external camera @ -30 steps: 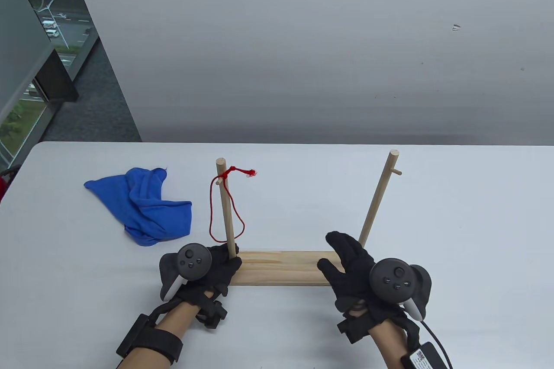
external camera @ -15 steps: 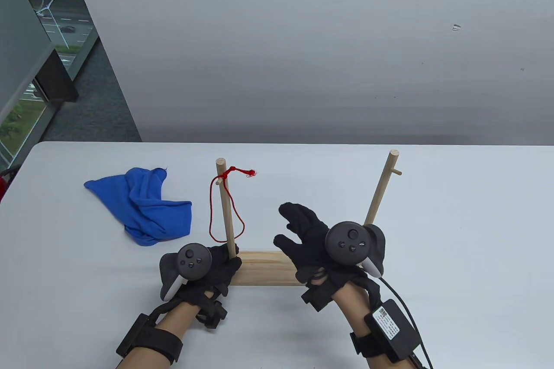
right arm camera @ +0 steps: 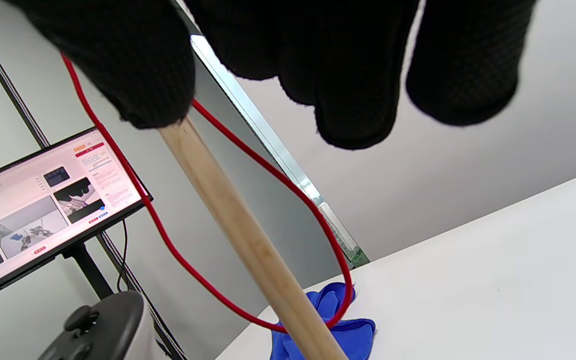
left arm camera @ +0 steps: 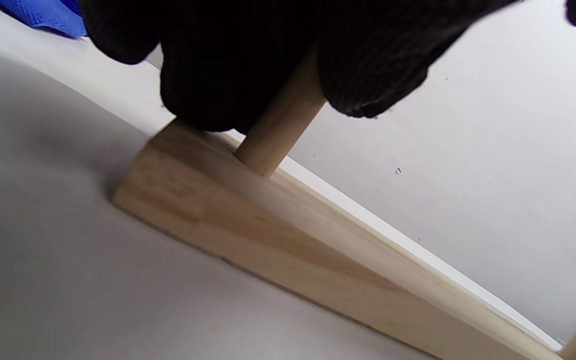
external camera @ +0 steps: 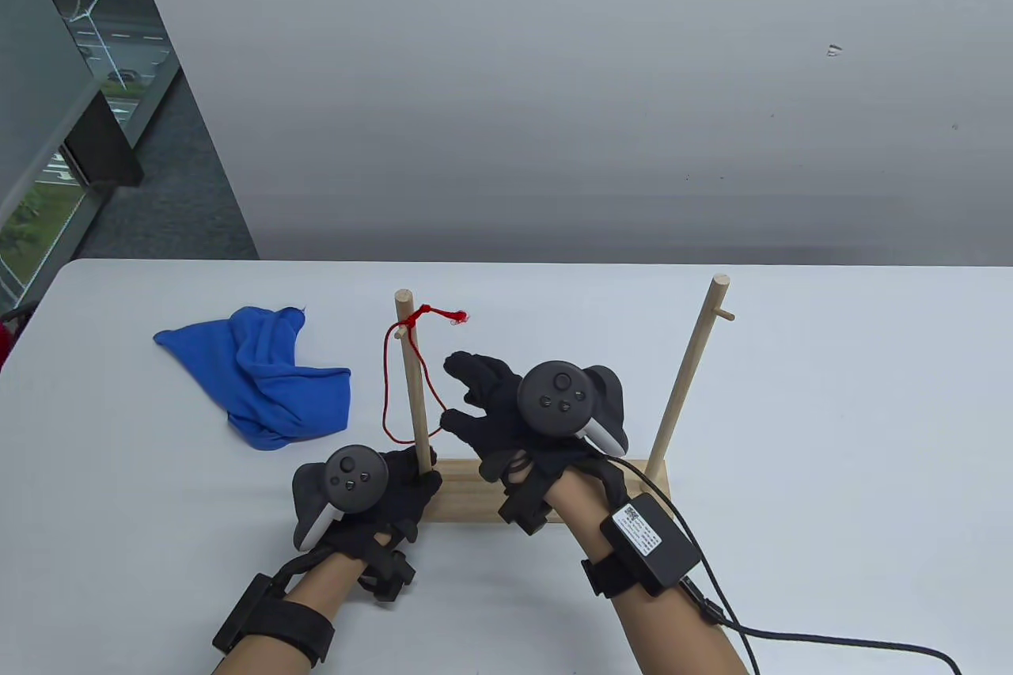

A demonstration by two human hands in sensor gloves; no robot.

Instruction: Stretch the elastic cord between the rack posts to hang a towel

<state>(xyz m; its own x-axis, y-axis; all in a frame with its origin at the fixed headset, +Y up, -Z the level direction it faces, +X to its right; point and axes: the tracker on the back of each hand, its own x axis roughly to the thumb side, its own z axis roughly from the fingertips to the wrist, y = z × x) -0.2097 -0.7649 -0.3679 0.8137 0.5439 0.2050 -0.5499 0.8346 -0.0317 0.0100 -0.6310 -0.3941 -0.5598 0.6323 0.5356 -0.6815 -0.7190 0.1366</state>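
The blue towel lay far left. The left hand gripped the left post at its base, the red cord dangling there. The right hand reached in, fingers spread; best pinch the loop's bottom, then pull steadily toward the right post.

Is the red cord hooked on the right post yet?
No, the red cord hangs looped only around the left post; the right post is bare.
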